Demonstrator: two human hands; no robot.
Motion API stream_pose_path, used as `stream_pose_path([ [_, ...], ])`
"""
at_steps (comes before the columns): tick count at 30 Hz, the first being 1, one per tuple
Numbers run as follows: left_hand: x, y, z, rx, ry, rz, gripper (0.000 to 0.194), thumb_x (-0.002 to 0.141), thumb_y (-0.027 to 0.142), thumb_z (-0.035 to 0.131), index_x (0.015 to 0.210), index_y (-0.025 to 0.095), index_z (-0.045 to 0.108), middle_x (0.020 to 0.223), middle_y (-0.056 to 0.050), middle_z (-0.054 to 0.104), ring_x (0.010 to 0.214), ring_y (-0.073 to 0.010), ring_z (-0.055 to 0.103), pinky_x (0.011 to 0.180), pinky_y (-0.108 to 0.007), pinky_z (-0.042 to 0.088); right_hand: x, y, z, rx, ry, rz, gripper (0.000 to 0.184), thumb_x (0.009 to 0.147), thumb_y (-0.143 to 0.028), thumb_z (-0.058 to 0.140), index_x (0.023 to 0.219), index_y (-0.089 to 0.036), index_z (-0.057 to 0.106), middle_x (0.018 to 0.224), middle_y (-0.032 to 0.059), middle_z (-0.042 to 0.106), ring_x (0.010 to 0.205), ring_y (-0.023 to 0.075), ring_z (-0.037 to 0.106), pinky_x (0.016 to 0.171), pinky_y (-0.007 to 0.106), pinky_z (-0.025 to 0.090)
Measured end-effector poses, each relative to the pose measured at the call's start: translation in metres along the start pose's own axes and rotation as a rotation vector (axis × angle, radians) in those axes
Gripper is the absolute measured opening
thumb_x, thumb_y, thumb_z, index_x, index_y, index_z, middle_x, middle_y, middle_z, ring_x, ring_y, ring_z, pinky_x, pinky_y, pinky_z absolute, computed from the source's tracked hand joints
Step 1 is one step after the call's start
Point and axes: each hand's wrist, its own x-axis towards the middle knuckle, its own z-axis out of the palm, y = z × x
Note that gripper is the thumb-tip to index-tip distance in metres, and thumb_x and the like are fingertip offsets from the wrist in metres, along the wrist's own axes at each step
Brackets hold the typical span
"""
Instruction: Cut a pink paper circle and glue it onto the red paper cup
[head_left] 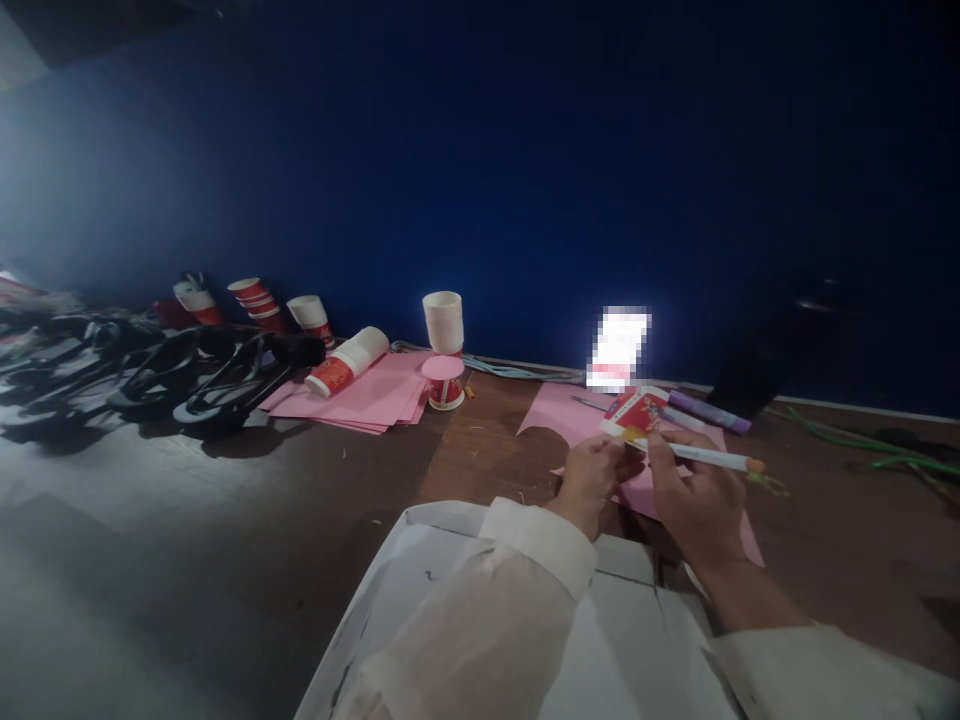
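My left hand (590, 480) is closed in a pinch on the near end of a red and white paper cup (637, 410) that lies tilted over a pink paper sheet (559, 410). My right hand (694, 500) is closed round a white pen (712, 458) with an orange end, its tip at the cup's edge. Both hands meet just above the pink sheet. Both sleeves are white.
A white cardboard sheet (450, 560) lies under my arms. A stack of pink paper (367, 395), a pink-lidded cup (445, 382), stacked white cups (443, 320), more red cups (255, 298), a purple marker (709, 412), black frames (150, 375) and green cord (885, 445) lie around.
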Motion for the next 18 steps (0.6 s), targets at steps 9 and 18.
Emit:
stream_pose_path([
  [9, 0.0016, -0.0003, 0.0016, 0.013, 0.022, -0.030, 0.035, 0.061, 0.035, 0.088, 0.074, 0.010, 0.068, 0.071, -0.006, 0.066, 0.068, -0.0148, 0.063, 0.079, -0.034, 0.052, -0.0002, 0.0011, 0.0019, 0.049, 0.064, -0.062, 0.032, 0.090, -0.048, 0.056, 0.093, -0.019, 0.071, 0.097, 0.0115, 0.076, 0.079, 0.0225, 0.070, 0.076, 0.035, 0.053],
  [18, 0.0008, 0.0024, 0.0060, 0.052, 0.029, -0.045, 0.033, 0.060, 0.033, 0.087, 0.074, 0.010, 0.068, 0.067, -0.005, 0.065, 0.062, -0.0142, 0.062, 0.075, -0.033, 0.052, 0.0010, -0.0049, -0.0004, 0.088, 0.053, -0.048, 0.028, 0.089, -0.046, 0.058, 0.088, -0.021, 0.070, 0.090, 0.0087, 0.075, 0.078, 0.0222, 0.069, 0.077, 0.036, 0.055],
])
